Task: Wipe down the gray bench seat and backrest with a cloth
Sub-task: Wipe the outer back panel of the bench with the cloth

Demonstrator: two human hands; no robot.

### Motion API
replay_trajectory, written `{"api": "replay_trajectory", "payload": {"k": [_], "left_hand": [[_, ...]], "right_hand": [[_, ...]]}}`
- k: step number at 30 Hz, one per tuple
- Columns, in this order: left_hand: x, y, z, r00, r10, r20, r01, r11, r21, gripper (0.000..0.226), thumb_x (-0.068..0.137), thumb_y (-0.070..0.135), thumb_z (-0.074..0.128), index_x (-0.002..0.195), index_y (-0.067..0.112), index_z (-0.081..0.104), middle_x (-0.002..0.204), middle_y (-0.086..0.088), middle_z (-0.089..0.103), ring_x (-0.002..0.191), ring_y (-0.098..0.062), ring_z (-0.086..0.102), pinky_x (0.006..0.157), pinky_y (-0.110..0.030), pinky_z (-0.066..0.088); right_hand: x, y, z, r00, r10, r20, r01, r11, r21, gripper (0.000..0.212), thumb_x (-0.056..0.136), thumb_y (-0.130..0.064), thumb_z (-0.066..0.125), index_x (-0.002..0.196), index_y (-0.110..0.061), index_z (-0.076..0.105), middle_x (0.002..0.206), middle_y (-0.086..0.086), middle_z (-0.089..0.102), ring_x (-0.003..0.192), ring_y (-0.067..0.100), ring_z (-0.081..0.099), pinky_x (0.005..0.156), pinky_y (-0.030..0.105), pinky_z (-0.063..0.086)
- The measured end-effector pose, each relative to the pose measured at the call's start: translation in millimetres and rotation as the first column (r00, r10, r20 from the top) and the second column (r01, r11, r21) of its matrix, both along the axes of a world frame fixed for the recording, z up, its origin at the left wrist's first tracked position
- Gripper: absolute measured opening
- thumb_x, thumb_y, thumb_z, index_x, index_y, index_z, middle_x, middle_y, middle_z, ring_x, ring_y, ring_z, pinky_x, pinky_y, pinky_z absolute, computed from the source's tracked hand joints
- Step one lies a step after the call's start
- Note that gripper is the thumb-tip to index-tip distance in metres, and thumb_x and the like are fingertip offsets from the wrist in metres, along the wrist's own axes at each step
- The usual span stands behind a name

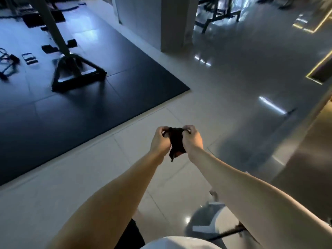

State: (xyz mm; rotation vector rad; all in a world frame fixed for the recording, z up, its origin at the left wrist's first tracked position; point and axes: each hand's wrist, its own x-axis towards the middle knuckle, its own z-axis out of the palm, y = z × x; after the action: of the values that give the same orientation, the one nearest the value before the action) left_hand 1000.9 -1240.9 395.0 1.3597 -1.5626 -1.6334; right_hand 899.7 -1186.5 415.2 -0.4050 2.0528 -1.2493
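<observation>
A pale tiled floor (179,108) fills most of the view. A dark mat (89,108) covers its left part, and its corner points toward the middle. On the mat stands a stand (77,72) with a triangular black base, and small dark pieces (48,48) lie scattered beside it. A white pillar (172,24) rises behind the mat's far edge, with metal frames (217,13) just right of it. Yellow-lit strips (318,69) run along the right side. Low under the right forearm sits a gray rounded shape (203,218) (too blurred to tell what it is).

Nothing stands between the camera and the hands. Both bare forearms reach forward and converge over the floor. The left hand (160,141) and right hand (193,139) are close together, knuckles up and fingers curled. The dark cloth (177,142) is bunched between them. Each grip is closed on its top edge, and a loose corner hangs down between the wrists.
</observation>
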Motion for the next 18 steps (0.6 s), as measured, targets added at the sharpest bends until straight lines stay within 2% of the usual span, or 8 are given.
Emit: {"api": "replay_trajectory", "payload": {"k": [2,5,7,9,11,12,15,18], "left_hand": [[-18,-41,2,0.996,-0.089,-0.004,0.089,0.996,0.0,0.022,0.104,0.014,0.042,0.121,0.019,0.056,0.108,-0.001,0.064,0.095,-0.014,0.063,0.07,-0.024,0.048],[-50,-100,6,0.972,-0.233,0.014,0.233,0.972,0.008,0.023,0.103,0.013,0.042,0.119,0.02,0.057,0.106,0.0,0.066,0.091,-0.01,0.063,0.062,-0.021,0.045],[-77,-133,13,0.945,-0.326,0.028,0.326,0.945,-0.001,0.023,0.102,0.013,0.042,0.119,0.02,0.057,0.107,-0.001,0.066,0.091,-0.01,0.063,0.06,-0.019,0.045],[-109,-160,21,0.912,-0.41,0.016,0.41,0.912,0.012,0.024,0.101,0.011,0.043,0.119,0.019,0.057,0.107,-0.002,0.067,0.089,-0.013,0.064,0.059,-0.019,0.046],[-143,-175,29,0.87,-0.493,0.017,0.491,0.87,0.05,0.023,0.099,0.01,0.043,0.114,0.019,0.058,0.104,-0.005,0.068,0.088,-0.018,0.064,0.065,-0.026,0.048],[-161,-179,30,0.836,-0.549,0.018,0.547,0.835,0.056,0.021,0.098,0.01,0.044,0.108,0.019,0.06,0.101,-0.006,0.069,0.086,-0.02,0.065,0.068,-0.029,0.049],[-216,-190,28,0.693,-0.721,0.01,0.72,0.693,0.036,0.021,0.093,0.012,0.047,0.083,0.016,0.065,0.071,-0.002,0.066,0.063,-0.019,0.058,0.059,-0.028,0.041],[-281,-204,20,0.582,-0.811,0.053,0.812,0.583,-0.002,0.02,0.09,0.022,0.052,0.077,0.014,0.065,0.062,-0.001,0.062,0.057,-0.021,0.056,0.056,-0.029,0.04]], "right_hand": [[-13,-28,3,0.996,-0.08,0.027,0.081,0.997,-0.017,0.04,0.091,-0.005,0.035,0.115,-0.029,0.056,0.105,0.002,0.062,0.073,0.022,0.066,0.049,0.027,0.053],[-34,-71,7,0.968,-0.226,0.108,0.234,0.97,-0.067,0.048,0.086,0.001,0.027,0.117,-0.026,0.052,0.105,0.004,0.059,0.069,0.043,0.071,0.054,0.059,0.059],[-48,-96,13,0.937,-0.33,0.11,0.34,0.937,-0.08,0.049,0.086,0.002,0.027,0.115,-0.028,0.054,0.102,0.004,0.06,0.067,0.038,0.07,0.052,0.056,0.059],[-68,-118,20,0.907,-0.415,0.079,0.42,0.904,-0.075,0.045,0.091,-0.001,0.03,0.114,-0.029,0.056,0.102,0.002,0.062,0.071,0.026,0.068,0.05,0.043,0.058],[-91,-132,24,0.86,-0.509,0.035,0.51,0.858,-0.058,0.041,0.094,-0.004,0.033,0.113,-0.027,0.061,0.103,0.001,0.064,0.073,0.014,0.062,0.05,0.027,0.049],[-106,-137,24,0.836,-0.548,0.025,0.549,0.833,-0.071,0.04,0.094,-0.004,0.035,0.112,-0.025,0.064,0.102,0.0,0.064,0.076,0.013,0.061,0.054,0.025,0.048],[-155,-151,18,0.743,-0.668,0.026,0.667,0.738,-0.107,0.036,0.09,-0.003,0.04,0.098,-0.023,0.068,0.098,0.002,0.066,0.087,0.019,0.064,0.074,0.03,0.055],[-205,-163,2,0.636,-0.77,0.059,0.768,0.624,-0.143,0.031,0.083,-0.008,0.043,0.086,-0.025,0.069,0.094,0.007,0.072,0.088,0.027,0.069,0.072,0.037,0.061]]}}
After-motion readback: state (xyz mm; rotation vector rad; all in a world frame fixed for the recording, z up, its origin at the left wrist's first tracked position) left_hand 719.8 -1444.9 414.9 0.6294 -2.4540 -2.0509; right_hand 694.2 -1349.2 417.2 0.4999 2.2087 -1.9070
